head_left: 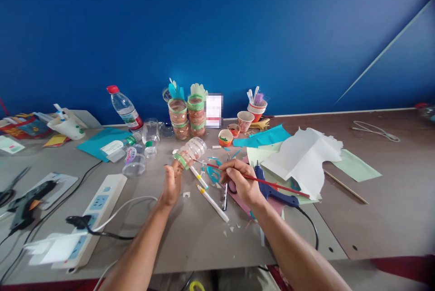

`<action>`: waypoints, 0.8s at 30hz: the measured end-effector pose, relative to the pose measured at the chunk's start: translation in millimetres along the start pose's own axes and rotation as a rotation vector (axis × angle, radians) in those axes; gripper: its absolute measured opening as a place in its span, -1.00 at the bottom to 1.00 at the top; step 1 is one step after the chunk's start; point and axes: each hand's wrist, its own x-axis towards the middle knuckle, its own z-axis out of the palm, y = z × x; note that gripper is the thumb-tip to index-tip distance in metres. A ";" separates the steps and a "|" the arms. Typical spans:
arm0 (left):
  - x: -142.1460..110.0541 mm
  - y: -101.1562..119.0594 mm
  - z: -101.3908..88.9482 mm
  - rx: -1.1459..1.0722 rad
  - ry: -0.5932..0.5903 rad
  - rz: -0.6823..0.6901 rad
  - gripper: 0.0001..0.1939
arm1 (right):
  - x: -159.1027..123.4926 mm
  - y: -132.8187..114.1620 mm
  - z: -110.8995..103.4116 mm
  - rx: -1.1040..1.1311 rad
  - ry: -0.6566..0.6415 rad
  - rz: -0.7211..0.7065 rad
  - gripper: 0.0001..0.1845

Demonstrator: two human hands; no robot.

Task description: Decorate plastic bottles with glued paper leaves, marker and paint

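Note:
My left hand is closed around the lower end of a cut clear plastic bottle piece with a green band, tilted up to the right. My right hand pinches a thin red-handled paintbrush; its tip points left at the bottle piece, touching or nearly touching it. Below the hands two white markers and a dark pen lie on the grey table. A blue glue gun lies just right of my right hand.
Stacked decorated bottle sections, paper cups, a water bottle, clear cups. White, teal and green paper sheets to the right. A power strip with cables, a black glue gun and scissors at left.

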 end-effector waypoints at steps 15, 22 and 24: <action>2.9 3.2 5.3 -0.086 0.043 -0.029 -0.17 | 0.3 2.4 2.8 0.036 -0.049 -0.022 -0.79; 3.2 3.2 6.3 -0.077 0.083 -0.037 -0.15 | 1.9 6.8 1.3 0.044 -0.041 -0.020 -0.80; 2.7 3.3 6.9 -0.067 0.070 -0.024 -0.16 | 2.4 7.1 1.9 0.053 -0.060 -0.020 -0.81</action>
